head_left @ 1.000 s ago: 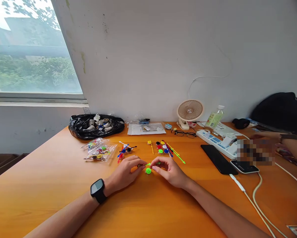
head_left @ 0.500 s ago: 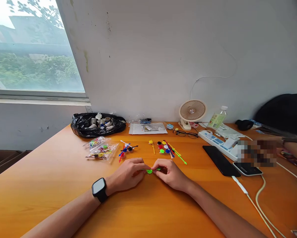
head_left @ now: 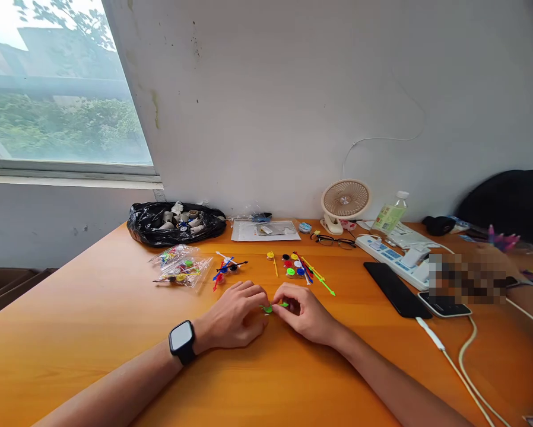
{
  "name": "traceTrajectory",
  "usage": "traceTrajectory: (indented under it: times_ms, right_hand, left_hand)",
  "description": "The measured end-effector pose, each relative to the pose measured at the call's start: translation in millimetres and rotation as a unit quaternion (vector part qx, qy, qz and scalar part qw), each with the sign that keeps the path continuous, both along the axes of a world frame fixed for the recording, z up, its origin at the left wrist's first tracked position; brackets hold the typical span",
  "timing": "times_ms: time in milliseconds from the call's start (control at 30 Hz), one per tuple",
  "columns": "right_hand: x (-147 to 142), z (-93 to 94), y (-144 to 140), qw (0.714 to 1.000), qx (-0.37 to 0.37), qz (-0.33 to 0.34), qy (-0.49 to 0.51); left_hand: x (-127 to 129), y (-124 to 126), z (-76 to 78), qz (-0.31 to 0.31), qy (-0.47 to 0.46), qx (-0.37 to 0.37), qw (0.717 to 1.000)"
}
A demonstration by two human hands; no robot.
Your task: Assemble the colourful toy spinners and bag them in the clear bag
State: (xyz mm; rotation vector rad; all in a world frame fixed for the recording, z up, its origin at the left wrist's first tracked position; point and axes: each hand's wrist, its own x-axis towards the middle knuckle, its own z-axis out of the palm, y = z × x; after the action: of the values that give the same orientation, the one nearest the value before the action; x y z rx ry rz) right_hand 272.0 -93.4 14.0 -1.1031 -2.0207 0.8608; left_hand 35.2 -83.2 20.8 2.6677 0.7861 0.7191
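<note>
Both hands meet at the middle of the desk (head_left: 92, 356). The left hand (head_left: 235, 320) and right hand (head_left: 304, 314) have their fingers pinched together on a small green disc (head_left: 267, 309) and a green stick (head_left: 283, 305), held just above the desk surface. Judged step: fitting stick to disc; the next move calls for fine alignment. More coloured sticks and discs (head_left: 300, 268) lie beyond. No legible writing; the bottle (head_left: 389, 216) label is unreadable.

green piece (head_left: 269, 308) mostly hidden by fingers (head_left: 260, 299), blurred patch (head_left: 465, 279)
</note>
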Motion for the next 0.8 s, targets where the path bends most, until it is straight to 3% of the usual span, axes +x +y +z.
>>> traceTrajectory:
  times_ms: [200,267,333,400,433,500,633,700,800]
  right_hand:
    - [14,17.7,9,0.991,-0.038,-0.109,0.071]
    - [21,24.4,9,0.982,-0.133,-0.057,0.123]
    - [27,31.4,9,0.943,-0.262,0.047,0.199]
    - [33,35.8,10,0.903,-0.312,0.088,0.282]
    - [34,36.1,12,0.898,-0.301,0.072,0.313]
    - [35,31.7,18,0.914,-0.247,0.001,0.322]
    - [29,11.3,27,0.981,-0.07,-0.112,0.144]
    - [23,3.1,27,0.993,0.02,-0.102,0.049]
    - [18,-1.6,23,0.996,0.068,-0.06,-0.01]
  left_hand:
    - [-10,0,4.6,0.051,-0.084,-0.021,0.995]
    - [-11,1,4.1,0.072,-0.098,-0.017,0.993]
    - [-12,1,3.6,0.093,-0.108,-0.012,0.99]
    - [-13,1,3.4,0.106,-0.113,-0.009,0.988]
    - [-13,1,3.4,0.108,-0.113,-0.009,0.988]
    - [-13,2,3.3,0.106,-0.112,-0.01,0.988]
    - [-12,3,2.0,0.097,-0.108,-0.016,0.989]
    - [-12,3,1.2,0.094,-0.106,-0.016,0.99]
    - [-11,4,0.4,0.091,-0.105,-0.018,0.99]
